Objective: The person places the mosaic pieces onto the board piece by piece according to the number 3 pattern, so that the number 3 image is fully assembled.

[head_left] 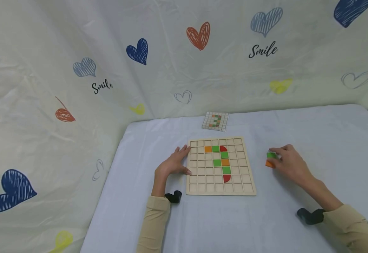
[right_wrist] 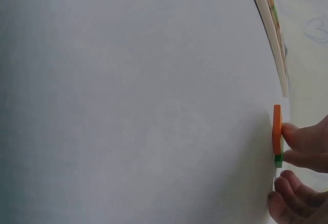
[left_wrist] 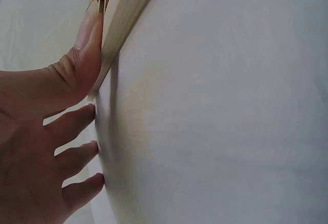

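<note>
A square wooden grid board (head_left: pixel 220 192) lies on the table, bearing green and orange square tiles and two rounded red pieces. My left hand (head_left: pixel 173 162) rests at the board's left side, fingers spread and fairly straight. In the left wrist view, its thumb (left_wrist: pixel 89 34) lies against the board's edge (left_wrist: pixel 128 19). To the right of the board, my right hand (head_left: pixel 289 164) pinches a green tile (head_left: pixel 270 155) between thumb and index finger. An orange tile (head_left: pixel 268 164) sits directly in front of the green one; in the right wrist view the thumb (right_wrist: pixel 302 137) overlaps it.
Behind the board lies a small pattern card (head_left: pixel 215 121) showing a similar coloured figure on a grid. White cloth covers the table (head_left: pixel 222 225). A hanging sheet printed with hearts (head_left: pixel 199 35) rises at the back and left. Each wrist carries a black camera mount (head_left: pixel 311 216).
</note>
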The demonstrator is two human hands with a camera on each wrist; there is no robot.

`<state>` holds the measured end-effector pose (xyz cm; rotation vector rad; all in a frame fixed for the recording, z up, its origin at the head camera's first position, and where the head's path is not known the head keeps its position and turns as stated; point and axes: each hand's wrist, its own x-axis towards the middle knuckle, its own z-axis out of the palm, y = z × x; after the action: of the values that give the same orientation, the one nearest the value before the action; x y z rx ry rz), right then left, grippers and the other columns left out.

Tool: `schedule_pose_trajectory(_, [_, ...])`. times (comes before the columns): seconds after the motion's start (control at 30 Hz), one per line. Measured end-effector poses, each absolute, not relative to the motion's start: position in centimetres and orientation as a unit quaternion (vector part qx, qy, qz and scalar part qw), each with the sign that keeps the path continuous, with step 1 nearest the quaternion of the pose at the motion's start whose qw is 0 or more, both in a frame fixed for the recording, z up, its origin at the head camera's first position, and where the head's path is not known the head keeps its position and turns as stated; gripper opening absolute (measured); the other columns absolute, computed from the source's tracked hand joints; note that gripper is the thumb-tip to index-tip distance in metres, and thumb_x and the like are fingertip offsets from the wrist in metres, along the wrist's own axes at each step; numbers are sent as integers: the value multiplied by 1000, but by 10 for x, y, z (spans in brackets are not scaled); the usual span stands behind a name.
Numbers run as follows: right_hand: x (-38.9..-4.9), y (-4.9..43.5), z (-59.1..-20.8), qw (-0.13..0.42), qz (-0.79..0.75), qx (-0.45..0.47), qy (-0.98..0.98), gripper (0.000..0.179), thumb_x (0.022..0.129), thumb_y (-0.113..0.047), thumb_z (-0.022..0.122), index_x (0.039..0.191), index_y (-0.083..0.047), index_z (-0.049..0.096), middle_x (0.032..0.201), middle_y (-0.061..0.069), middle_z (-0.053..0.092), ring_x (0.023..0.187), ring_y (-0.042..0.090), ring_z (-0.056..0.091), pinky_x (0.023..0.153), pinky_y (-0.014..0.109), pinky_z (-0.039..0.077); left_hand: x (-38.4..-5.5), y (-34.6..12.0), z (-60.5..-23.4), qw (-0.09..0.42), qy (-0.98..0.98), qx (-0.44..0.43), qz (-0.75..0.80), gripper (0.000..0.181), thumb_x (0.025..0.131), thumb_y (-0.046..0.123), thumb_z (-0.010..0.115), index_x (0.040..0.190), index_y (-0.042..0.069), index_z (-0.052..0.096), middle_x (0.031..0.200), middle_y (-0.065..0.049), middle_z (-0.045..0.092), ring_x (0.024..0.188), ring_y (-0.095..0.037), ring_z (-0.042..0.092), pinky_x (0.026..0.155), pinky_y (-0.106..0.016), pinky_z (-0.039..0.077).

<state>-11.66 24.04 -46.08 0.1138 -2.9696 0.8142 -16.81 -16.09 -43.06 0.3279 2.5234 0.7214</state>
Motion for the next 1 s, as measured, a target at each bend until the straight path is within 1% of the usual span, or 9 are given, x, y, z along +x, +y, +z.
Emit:
schedule_pose_trajectory(0.1, [-117,240,-461,25,263,31,-964,34,89,-7,76,114,14,67,105,35,52,80,38,56,57,30,44,-169,-161,-431,245,925,122,262,106,81,19,88,165,14,24,174,-4,14,161,-30,3,129,-55,14])
schedule_pose_trajectory(0.23, [-118,240,-461,30,278,30,-960,32,87,-4,77,109,15,64,103,32,52,80,36,55,60,33,47,-170,-162,-431,244,925,123,263,106,81,19,88,165,14,24,174,-4,14,161,-31,4,129,-55,15])
schedule_pose_trajectory(0.37, [-119,238,-460,46,297,42,-953,28,85,1,77,104,13,61,97,28,58,81,35,58,65,38,52,-169,-162,-432,247,925,117,265,106,81,19,88,165,16,24,174,-3,14,161,-30,3,129,-55,14])
schedule_pose_trajectory(0.43, [-119,236,-460,50,305,45,-950,25,84,4,76,103,12,61,94,27,62,81,35,61,66,39,53,-169,-162,-432,248,925,115,265,106,81,19,89,165,17,24,174,-2,14,161,-29,2,129,-55,14])
schedule_pose_trajectory(0.53, [-118,236,-460,56,314,46,-947,23,84,5,75,102,10,61,91,26,65,79,34,63,63,34,53,-169,-162,-433,250,925,113,264,106,81,19,88,165,18,24,174,-1,13,162,-28,2,129,-54,14])
schedule_pose_trajectory(0.63, [-116,236,-461,74,313,59,-945,26,83,7,75,107,11,63,90,25,68,76,33,64,60,27,51,-169,-162,-433,251,924,115,264,107,81,19,88,165,18,24,174,0,13,162,-28,2,129,-54,14])
schedule_pose_trajectory(0.73, [-113,238,-461,100,316,79,-940,30,82,10,75,111,9,69,90,23,70,73,31,67,58,21,49,-169,-161,-433,252,924,116,262,107,81,19,88,165,18,23,174,0,13,162,-28,2,129,-53,14])
schedule_pose_trajectory(0.87, [-111,240,-461,126,321,99,-934,25,80,10,76,104,5,75,89,19,73,72,29,68,57,20,48,-168,-161,-432,250,925,117,261,106,81,19,88,165,18,23,174,0,13,162,-28,2,129,-53,14])
schedule_pose_trajectory(1.0, [-110,239,-461,136,330,104,-928,22,79,8,79,100,2,77,88,16,75,70,24,67,57,19,48,-169,-162,-432,247,926,118,260,106,81,19,88,165,18,24,174,-1,13,161,-29,3,129,-54,15])
